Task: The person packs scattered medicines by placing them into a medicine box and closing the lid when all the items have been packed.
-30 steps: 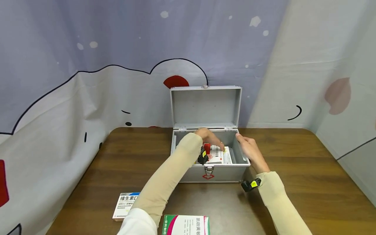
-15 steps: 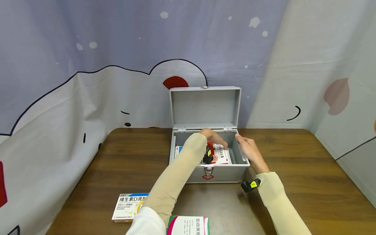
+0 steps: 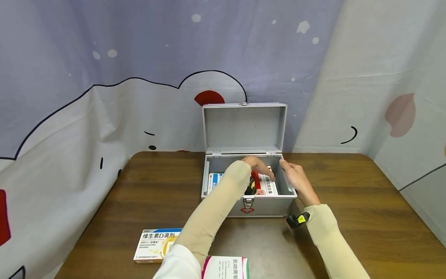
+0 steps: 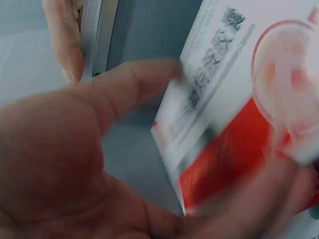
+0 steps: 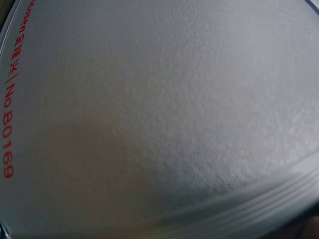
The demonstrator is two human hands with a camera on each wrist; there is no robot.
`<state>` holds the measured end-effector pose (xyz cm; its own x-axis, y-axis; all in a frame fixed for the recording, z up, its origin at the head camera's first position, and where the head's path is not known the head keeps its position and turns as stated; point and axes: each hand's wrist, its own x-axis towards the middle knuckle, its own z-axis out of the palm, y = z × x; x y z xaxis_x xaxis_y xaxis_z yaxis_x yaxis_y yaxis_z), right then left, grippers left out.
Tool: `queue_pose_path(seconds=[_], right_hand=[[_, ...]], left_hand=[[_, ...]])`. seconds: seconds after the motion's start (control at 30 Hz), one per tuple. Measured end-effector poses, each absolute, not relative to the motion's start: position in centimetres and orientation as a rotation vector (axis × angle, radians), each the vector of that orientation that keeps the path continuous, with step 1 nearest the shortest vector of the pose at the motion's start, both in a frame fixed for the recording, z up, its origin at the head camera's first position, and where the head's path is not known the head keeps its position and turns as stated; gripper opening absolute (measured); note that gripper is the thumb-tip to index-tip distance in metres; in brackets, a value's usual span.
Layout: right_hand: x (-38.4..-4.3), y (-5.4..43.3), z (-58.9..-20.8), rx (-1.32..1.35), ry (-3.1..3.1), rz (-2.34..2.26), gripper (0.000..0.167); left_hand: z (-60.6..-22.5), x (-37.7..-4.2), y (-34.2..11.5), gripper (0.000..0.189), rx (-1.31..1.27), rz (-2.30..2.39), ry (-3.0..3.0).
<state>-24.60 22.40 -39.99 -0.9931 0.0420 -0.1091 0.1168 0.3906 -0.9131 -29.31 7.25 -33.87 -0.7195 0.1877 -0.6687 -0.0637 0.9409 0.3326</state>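
An open silver first-aid case (image 3: 268, 206) stands at the back of the table, lid raised. My left hand (image 3: 260, 167) reaches inside it, over a red-and-white medicine box (image 3: 268, 186). In the left wrist view, fingers and thumb of the left hand (image 4: 55, 149) hold that medicine box (image 4: 224, 64) from both sides, blurred and tilted. My right hand (image 3: 297, 179) holds the case's right rim, thumb on the top edge. The right wrist view shows the case's outer wall (image 5: 164, 99) with red lettering. A blue-and-white box (image 3: 213, 181) lies at the case's left, partly hidden by the left forearm.
A vitamin D drops box (image 3: 153, 246) lies at the front left of the wooden table (image 3: 146, 186), partly behind the left sleeve. A green-and-white medicine box (image 3: 226, 268) lies at the front edge. A printed curtain (image 3: 139, 116) hangs behind the table.
My left hand has moved right inside the case, and the red-and-white medicine box has shifted right with it. The blue-and-white box has come into view. The right hand stays put.
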Motion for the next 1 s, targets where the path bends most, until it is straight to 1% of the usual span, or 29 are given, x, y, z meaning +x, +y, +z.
queue_pose_path(seconds=[0.1, 0.13, 0.27, 0.33, 0.4, 0.5, 0.67, 0.73, 0.83, 0.87, 0.9, 1.0], right_hand=[[-24.6, 22.4, -40.1, 0.149, 2.529, -1.72, 0.062], [-24.7, 22.3, -40.1, 0.151, 2.518, -1.727, 0.062], [-24.6, 22.3, -40.1, 0.163, 2.513, -1.723, 0.062], [-24.6, 22.3, -40.1, 0.17, 2.519, -1.715, 0.062], [-24.6, 22.3, -40.1, 0.174, 2.538, -1.7, 0.062], [-24.6, 22.3, -40.1, 0.165, 2.525, -1.712, 0.062], [-24.6, 22.1, -40.2, 0.152, 2.523, -1.717, 0.061], [-24.6, 22.1, -40.1, 0.146, 2.531, -1.71, 0.061], [-24.6, 22.0, -40.1, 0.135, 2.525, -1.709, 0.062], [-24.6, 22.0, -40.1, 0.134, 2.518, -1.716, 0.062], [-24.6, 22.0, -40.1, 0.129, 2.504, -1.725, 0.062], [-24.5, 22.2, -40.1, 0.136, 2.488, -1.743, 0.062]], left_hand=[[-35.8, -30.6, 7.5, 0.057, 0.164, 0.43, 2.34], [-37.2, -31.8, 7.6, 0.051, 0.185, 0.442, 2.325], [-42.3, -36.0, 8.8, 0.04, 0.135, 0.516, 2.229], [-45.2, -38.6, 9.1, 0.029, 0.125, 0.611, 2.143], [-45.9, -38.8, 9.4, 0.021, 0.105, 0.657, 2.105], [-46.9, -39.3, 9.8, 0.018, 0.073, 0.629, 2.128], [-47.0, -39.8, 9.5, 0.015, 0.088, 0.503, 2.14], [-46.0, -39.2, 9.2, 0.013, 0.071, 0.487, 2.132], [-44.0, -37.9, 8.7, 0.018, 0.006, 0.506, 2.066], [-43.4, -37.4, 8.6, 0.019, -0.014, 0.506, 2.069], [-42.0, -36.1, 8.4, 0.02, -0.03, 0.503, 2.086], [-43.3, -37.4, 8.7, 0.014, 0.055, 0.416, 2.111]])
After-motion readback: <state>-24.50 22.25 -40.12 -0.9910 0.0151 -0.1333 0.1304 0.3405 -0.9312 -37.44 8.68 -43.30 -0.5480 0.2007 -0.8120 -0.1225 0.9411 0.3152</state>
